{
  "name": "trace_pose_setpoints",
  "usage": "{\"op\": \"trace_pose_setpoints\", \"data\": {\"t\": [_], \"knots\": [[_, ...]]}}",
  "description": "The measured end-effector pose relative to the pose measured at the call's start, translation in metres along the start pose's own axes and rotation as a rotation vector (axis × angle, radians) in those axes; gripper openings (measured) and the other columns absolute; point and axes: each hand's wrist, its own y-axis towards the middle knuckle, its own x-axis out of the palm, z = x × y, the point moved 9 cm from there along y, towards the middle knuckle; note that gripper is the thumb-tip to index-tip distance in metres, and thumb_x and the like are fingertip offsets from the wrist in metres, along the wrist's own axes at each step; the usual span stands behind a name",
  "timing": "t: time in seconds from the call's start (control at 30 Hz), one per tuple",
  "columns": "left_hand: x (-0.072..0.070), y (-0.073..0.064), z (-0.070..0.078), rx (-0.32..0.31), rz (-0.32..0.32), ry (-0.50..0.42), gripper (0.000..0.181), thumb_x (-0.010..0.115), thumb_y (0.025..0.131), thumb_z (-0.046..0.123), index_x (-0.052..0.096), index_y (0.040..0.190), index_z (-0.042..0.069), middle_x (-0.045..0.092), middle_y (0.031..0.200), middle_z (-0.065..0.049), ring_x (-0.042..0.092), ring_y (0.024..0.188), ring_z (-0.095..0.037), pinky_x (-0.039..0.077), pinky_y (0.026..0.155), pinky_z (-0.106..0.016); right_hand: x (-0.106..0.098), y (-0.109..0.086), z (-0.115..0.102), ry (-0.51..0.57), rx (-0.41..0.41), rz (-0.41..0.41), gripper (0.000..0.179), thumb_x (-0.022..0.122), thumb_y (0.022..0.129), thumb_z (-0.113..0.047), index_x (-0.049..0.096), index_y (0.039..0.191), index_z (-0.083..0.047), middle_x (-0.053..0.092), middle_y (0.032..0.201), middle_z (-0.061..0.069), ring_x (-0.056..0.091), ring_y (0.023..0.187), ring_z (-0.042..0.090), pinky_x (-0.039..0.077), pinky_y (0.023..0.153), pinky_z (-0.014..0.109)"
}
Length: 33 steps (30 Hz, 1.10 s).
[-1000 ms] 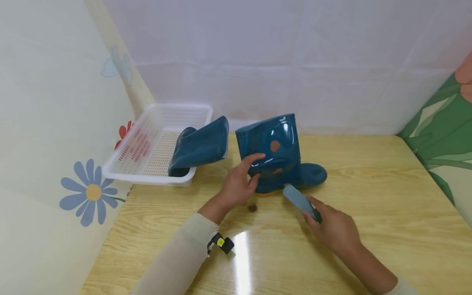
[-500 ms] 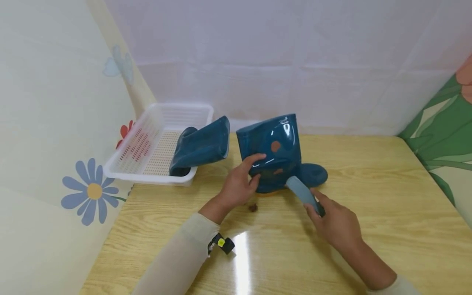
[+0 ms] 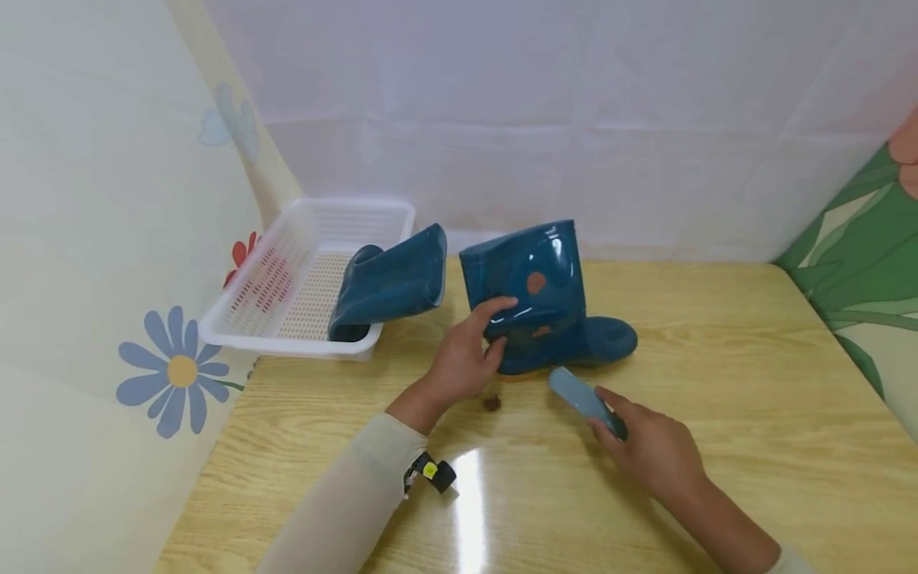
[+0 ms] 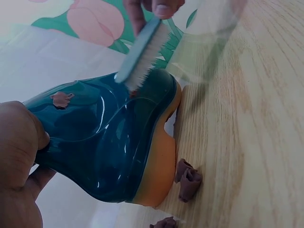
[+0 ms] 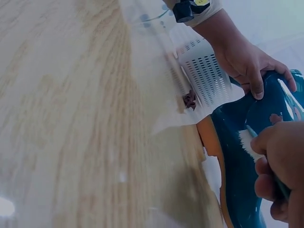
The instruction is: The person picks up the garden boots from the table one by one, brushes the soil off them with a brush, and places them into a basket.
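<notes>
A glossy dark teal rubber boot (image 3: 552,311) with an orange sole (image 4: 156,171) stands on the table, toe pointing right. My left hand (image 3: 464,359) grips its shaft, thumb and fingers on opposite sides. Brown smears (image 3: 535,282) mark the shaft, and a small one (image 4: 133,93) shows beside the bristles in the left wrist view. In my right hand (image 3: 653,446) is a scrubbing brush (image 3: 576,393) with a blue-grey back and white bristles (image 4: 149,57). Its bristle end is right at the boot's lower side, above the sole.
Left of the boot, a white plastic basket (image 3: 244,344) holds a second teal boot (image 3: 390,283), whose shaft leans out over the rim. Brown clumps (image 4: 189,183) lie on the wooden table (image 3: 717,399) beside the sole. A white cloth wall (image 3: 502,119) rises behind.
The brush first rose slightly up and right along the boot, then came back down and left toward me. My left hand and both boots have stayed in place.
</notes>
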Motion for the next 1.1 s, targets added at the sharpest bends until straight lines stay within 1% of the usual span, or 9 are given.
{"op": "trace_pose_setpoints", "data": {"t": [0.13,0.2,0.27,0.4,0.53,0.6,0.73,0.9,1.1], "knots": [[0.000,0.000,0.000,0.002,-0.001,-0.009,0.061,0.066,0.094,-0.004,0.042,0.147,0.016,0.061,0.127,-0.014,0.036,0.048,-0.004,0.037,0.047,-0.025,-0.013,0.003,-0.004,0.012,-0.033,0.109,0.049,0.082,0.087,-0.027,0.070,0.130,-0.008,0.064,0.071,0.001,0.034,0.048,0.006,0.026,0.042,0.026],[0.000,0.000,0.000,0.002,0.000,-0.012,0.061,0.066,0.094,-0.005,0.042,0.147,0.016,0.061,0.127,-0.014,0.035,0.047,-0.004,0.037,0.046,-0.025,-0.014,0.006,-0.004,0.018,-0.030,0.134,0.048,0.082,0.087,-0.025,0.070,0.130,-0.007,0.063,0.070,0.002,0.034,0.048,0.006,0.026,0.042,0.026],[0.000,0.000,0.000,0.001,0.001,-0.010,0.062,0.067,0.094,-0.005,0.042,0.147,0.016,0.061,0.128,-0.013,0.035,0.047,-0.005,0.036,0.047,-0.025,-0.009,0.008,-0.003,0.019,-0.011,0.100,0.047,0.081,0.089,-0.026,0.069,0.131,-0.007,0.057,0.065,-0.001,0.034,0.048,0.006,0.026,0.042,0.027],[0.001,-0.001,0.000,0.002,-0.004,-0.003,0.062,0.067,0.094,-0.005,0.042,0.146,0.017,0.062,0.125,-0.013,0.034,0.047,-0.005,0.035,0.047,-0.025,0.009,0.007,0.000,0.010,0.018,-0.053,0.047,0.078,0.092,-0.030,0.068,0.133,-0.009,0.046,0.061,-0.008,0.034,0.049,0.007,0.025,0.044,0.028],[0.001,0.000,0.001,0.003,-0.005,-0.007,0.062,0.067,0.094,-0.005,0.042,0.146,0.017,0.062,0.125,-0.013,0.033,0.048,-0.005,0.035,0.048,-0.025,0.015,0.004,-0.003,0.007,-0.006,-0.107,0.047,0.079,0.091,-0.029,0.069,0.132,-0.010,0.050,0.064,-0.008,0.036,0.051,0.007,0.027,0.044,0.028],[0.000,0.000,0.001,0.004,0.001,-0.008,0.062,0.067,0.094,-0.005,0.042,0.146,0.017,0.061,0.127,-0.014,0.034,0.048,-0.006,0.036,0.048,-0.025,0.011,0.004,-0.005,0.008,-0.026,-0.081,0.047,0.079,0.090,-0.029,0.069,0.132,-0.010,0.058,0.069,-0.004,0.037,0.051,0.007,0.028,0.044,0.028],[-0.001,0.000,0.001,0.003,0.008,0.004,0.062,0.067,0.094,-0.004,0.043,0.146,0.017,0.061,0.129,-0.014,0.034,0.049,-0.006,0.037,0.048,-0.026,-0.007,0.007,-0.013,0.022,-0.073,0.039,0.049,0.082,0.087,-0.028,0.070,0.131,-0.009,0.071,0.083,0.005,0.039,0.052,0.006,0.029,0.044,0.026],[-0.001,-0.001,0.001,0.000,0.004,-0.001,0.062,0.067,0.094,-0.005,0.042,0.146,0.017,0.062,0.126,-0.015,0.037,0.050,-0.008,0.037,0.050,-0.026,-0.030,0.015,-0.024,0.039,-0.114,0.197,0.051,0.085,0.084,-0.023,0.070,0.131,-0.008,0.066,0.073,0.005,0.033,0.049,0.003,0.027,0.042,0.024],[-0.001,-0.002,0.002,0.004,0.007,0.007,0.062,0.067,0.093,-0.006,0.043,0.145,0.016,0.064,0.123,-0.017,0.044,0.054,-0.011,0.040,0.051,-0.028,-0.038,0.026,-0.032,0.057,-0.095,0.220,0.051,0.082,0.088,-0.024,0.067,0.133,-0.005,0.061,0.072,0.004,0.039,0.052,0.008,0.030,0.044,0.025]]}}
